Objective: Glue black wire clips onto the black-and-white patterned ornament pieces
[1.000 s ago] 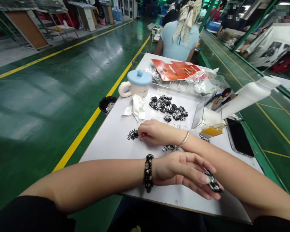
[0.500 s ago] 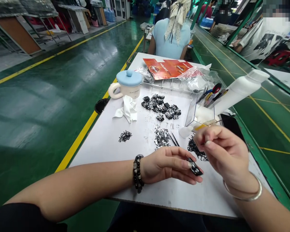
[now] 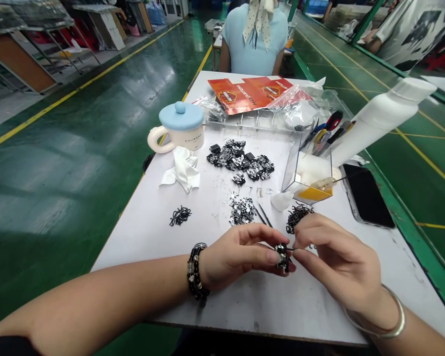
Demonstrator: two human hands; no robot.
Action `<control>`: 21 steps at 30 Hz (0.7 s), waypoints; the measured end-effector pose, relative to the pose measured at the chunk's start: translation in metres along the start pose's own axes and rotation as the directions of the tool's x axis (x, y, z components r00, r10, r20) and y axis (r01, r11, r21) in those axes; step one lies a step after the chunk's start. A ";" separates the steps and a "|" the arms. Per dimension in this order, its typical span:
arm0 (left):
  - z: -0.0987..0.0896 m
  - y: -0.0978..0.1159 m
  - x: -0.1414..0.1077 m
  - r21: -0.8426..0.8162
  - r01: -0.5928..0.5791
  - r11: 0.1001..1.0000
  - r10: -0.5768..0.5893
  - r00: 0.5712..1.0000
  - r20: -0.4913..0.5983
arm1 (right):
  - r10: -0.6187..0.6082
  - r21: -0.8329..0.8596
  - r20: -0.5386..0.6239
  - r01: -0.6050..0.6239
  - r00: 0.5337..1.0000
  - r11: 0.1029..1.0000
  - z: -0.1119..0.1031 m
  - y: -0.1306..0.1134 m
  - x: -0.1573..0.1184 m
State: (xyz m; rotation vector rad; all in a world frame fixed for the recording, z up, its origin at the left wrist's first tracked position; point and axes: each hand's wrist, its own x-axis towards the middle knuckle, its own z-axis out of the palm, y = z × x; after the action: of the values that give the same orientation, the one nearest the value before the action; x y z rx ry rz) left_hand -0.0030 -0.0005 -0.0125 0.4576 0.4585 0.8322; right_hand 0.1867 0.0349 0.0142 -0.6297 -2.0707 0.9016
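Observation:
My left hand grips a small black part with shiny metal pieces between thumb and fingers, above the front of the white table. In a pinch, my right hand holds a thin dark piece against the right side of that part. Just behind the hands lie a pile of small black curved pieces, a pair of black tweezers and a heap of small silver pieces. Farther back is a cluster of black parts with metal strips.
A lidded mug, a crumpled white tissue and more black curved pieces are on the left. To the right stand a clear tool holder, a white bottle and a phone. A person sits ahead.
My right hand has come down and toward my left hand, bringing the thin piece to the black part. My left hand has shifted slightly left and turned the part. The view has tilted down.

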 end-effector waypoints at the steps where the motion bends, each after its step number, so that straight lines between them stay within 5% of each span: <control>1: 0.000 0.000 0.000 -0.002 0.008 1.000 -0.008 1.000 -0.005 | -0.014 -0.014 0.002 0.014 1.000 1.000 -0.001 -0.001 -0.001; 14: -0.002 0.004 0.001 0.073 0.054 0.996 -0.056 0.998 0.022 | -0.151 -0.251 0.022 0.152 0.988 0.956 -0.004 -0.008 0.000; 21: -0.001 0.002 -0.001 0.038 0.056 0.998 -0.057 0.998 0.027 | -0.166 -0.224 0.014 0.164 0.986 0.961 -0.005 -0.006 -0.001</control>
State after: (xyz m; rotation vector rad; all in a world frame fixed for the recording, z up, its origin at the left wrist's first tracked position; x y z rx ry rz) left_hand -0.0057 0.0006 -0.0123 0.4878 0.4593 0.7624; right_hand 0.1900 0.0322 0.0210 -0.5645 -2.2025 0.5754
